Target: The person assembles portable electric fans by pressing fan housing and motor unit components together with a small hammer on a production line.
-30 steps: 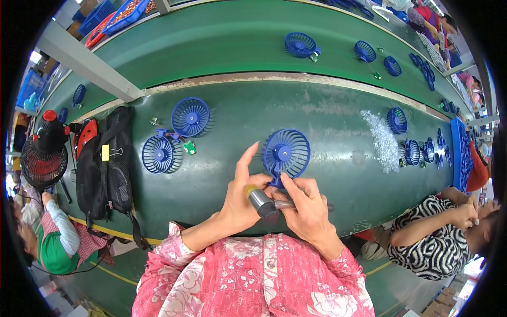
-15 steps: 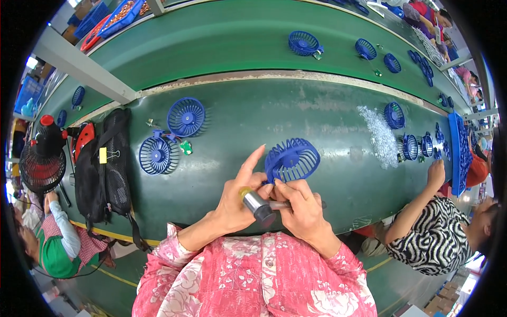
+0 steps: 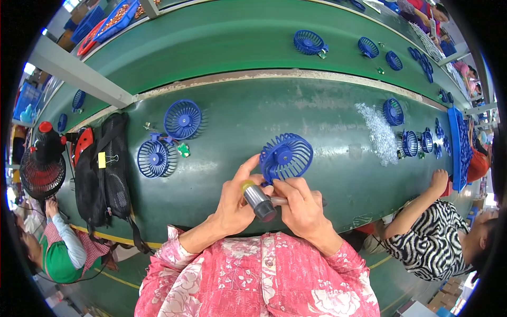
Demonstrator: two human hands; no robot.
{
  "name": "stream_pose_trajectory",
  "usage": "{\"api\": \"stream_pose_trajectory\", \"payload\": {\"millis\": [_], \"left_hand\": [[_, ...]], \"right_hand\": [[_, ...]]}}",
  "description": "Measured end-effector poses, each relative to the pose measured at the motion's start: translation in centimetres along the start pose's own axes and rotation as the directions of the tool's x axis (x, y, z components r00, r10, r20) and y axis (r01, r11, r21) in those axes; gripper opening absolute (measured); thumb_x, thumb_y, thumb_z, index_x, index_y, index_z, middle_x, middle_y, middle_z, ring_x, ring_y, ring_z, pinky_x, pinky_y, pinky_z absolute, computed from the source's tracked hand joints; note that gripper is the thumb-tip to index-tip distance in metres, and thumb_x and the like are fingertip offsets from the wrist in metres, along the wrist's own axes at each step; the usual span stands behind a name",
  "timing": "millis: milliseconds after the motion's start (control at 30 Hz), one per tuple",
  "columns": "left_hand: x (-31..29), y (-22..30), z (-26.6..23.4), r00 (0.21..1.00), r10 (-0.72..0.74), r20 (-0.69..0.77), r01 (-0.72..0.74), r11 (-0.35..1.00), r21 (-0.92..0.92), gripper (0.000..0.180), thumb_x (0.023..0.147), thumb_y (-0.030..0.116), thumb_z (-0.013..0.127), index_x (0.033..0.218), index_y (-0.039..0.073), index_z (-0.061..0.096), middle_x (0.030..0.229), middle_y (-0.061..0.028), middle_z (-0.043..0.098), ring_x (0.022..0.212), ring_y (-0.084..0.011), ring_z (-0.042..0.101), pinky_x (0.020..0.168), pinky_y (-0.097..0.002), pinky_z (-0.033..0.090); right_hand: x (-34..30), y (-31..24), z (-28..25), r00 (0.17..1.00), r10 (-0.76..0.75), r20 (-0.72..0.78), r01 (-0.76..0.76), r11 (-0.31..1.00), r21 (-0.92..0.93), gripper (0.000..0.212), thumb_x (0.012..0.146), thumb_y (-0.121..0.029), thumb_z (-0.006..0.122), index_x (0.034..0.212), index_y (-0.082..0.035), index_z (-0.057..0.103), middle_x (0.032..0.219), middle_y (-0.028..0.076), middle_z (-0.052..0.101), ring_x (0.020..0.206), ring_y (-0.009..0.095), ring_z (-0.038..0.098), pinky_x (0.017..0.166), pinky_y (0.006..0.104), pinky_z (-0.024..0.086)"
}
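Note:
A round blue plastic fan cage [image 3: 296, 158] is tilted up in front of me, its slatted side facing up. My left hand [image 3: 232, 203] holds its lower edge, with the index finger stretched along the rim. My right hand [image 3: 303, 208] pinches at the bottom of the cage with thumb and fingertips. It also keeps the handle of a small hammer [image 3: 258, 203] in its grip. The hammer's metal head, with one yellow and one dark end, lies across in front of my left fingers. What sits between my fingertips is hidden.
Two blue fan cages [image 3: 182, 120] with a green circuit board [image 3: 184, 150] lie left. Beyond are a black bag [image 3: 103, 169] and a fan [image 3: 43, 169]. To the right are small clear pieces [image 3: 379, 134], more cages, a blue tray [image 3: 457, 150] and a co-worker's arm [image 3: 417, 203]. A belt [image 3: 227, 45] carries cages.
The fan cage has shifted slightly left and tipped a little in my hands. My left index finger now lies against its rim. Cages on the belt have moved slightly right.

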State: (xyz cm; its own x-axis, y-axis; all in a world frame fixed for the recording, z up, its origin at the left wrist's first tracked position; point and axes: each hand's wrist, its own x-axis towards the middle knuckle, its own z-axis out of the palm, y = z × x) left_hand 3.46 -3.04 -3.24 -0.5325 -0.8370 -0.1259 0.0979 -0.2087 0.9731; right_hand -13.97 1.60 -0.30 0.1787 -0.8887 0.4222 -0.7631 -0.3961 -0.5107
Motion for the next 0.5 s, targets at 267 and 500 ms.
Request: {"api": "stream_pose_trajectory", "payload": {"millis": [267, 500], "left_hand": [[0.3, 0.5, 0.6, 0.991, -0.054, -0.126, 0.037, 0.990, -0.139, 0.050, 0.098, 0.015, 0.061, 0.137, -0.005, 0.037, 0.090, -0.0104, 0.072, 0.080, -0.0125, 0.069, 0.070, -0.0261, 0.054], [1.2, 0.8, -0.1, 0.984, -0.160, -0.084, 0.111, 0.902, -0.417, 0.038, 0.100, 0.011, 0.053, 0.132, -0.001, 0.035, 0.098, -0.0208, 0.067, 0.070, -0.0230, 0.070, 0.061, -0.0332, 0.061]], "right_hand": [[0.3, -0.4, 0.5, 0.999, -0.034, 0.032, 0.033, 0.999, 0.025, 0.029, 0.075, 0.006, 0.064, 0.104, 0.005, 0.059, 0.089, 0.012, 0.058, 0.056, 0.023, 0.062, 0.046, 0.0338, 0.051], [1.2, 0.0, -1.2, 0.981, 0.191, -0.016, -0.188, 0.975, 0.119, 0.032, 0.075, 0.003, 0.067, 0.106, -0.001, 0.063, 0.089, 0.013, 0.063, 0.072, 0.029, 0.065, 0.059, 0.0385, 0.053]]}}
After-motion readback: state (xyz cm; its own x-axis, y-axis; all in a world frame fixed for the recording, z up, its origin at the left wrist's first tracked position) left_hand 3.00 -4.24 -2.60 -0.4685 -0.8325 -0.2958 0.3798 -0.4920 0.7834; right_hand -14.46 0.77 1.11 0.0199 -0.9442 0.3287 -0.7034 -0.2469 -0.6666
